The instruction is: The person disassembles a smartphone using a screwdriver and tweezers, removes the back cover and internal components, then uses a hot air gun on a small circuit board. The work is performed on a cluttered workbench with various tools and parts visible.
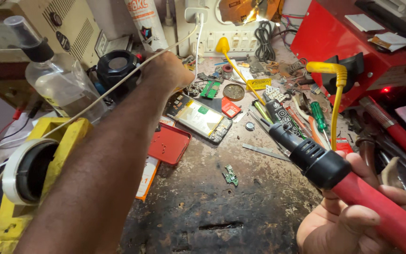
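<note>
We judge the work barely begun: our right hand (353, 221), fingers wrapped round the red-handled, black-collared soldering iron (325, 164), holds its tip above the bench, the opened phone (202, 117) lies untouched, and our left hand (167, 70) reaches beyond it, its fingers hidden from us.

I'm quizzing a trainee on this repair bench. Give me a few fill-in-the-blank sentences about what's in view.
1. The right hand grips a soldering iron with a ____ handle.
2. The opened phone lies beside a small ____ tray.
3. The left hand reaches past a clear ____ bottle.

Missing words: red; red; spray
</note>
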